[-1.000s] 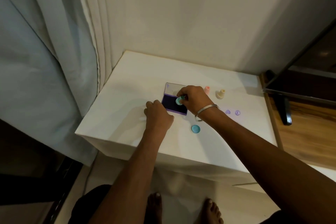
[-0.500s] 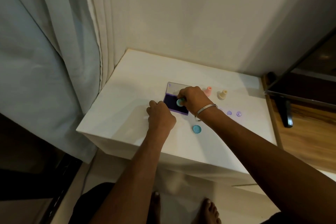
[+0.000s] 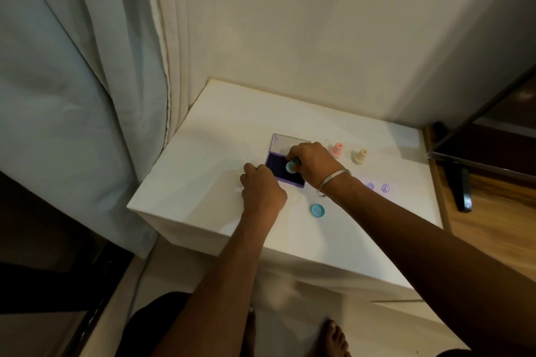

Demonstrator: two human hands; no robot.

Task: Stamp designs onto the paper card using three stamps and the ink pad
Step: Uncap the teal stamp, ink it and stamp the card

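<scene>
Table: white top point(image 3: 220, 130) fills mid-frame, curtain point(image 3: 72, 95) hugging its left edge, wall behind, wood floor right; plenty of bare surface upper left
Ink pad: purple pad point(image 3: 280, 166), lid flipped back, frame centre, well off every edge
Right hand: right hand point(image 3: 314, 164) pinching teal stamp point(image 3: 291, 166) down on the pad
Left hand: left hand point(image 3: 261, 187) curled at the pad's near-left corner; grip hidden, can't tell
Spare stamps: pink stamp point(image 3: 336, 150), cream stamp point(image 3: 359, 156) upright right of pad
Cap: teal cap point(image 3: 317, 210) lower centre
Prints: two purple prints point(image 3: 385, 188) at right

The right hand point(image 3: 314, 165) hides most of the teal stamp point(image 3: 291, 166); the 2 purple prints point(image 3: 377, 187) are too small to read.
</scene>
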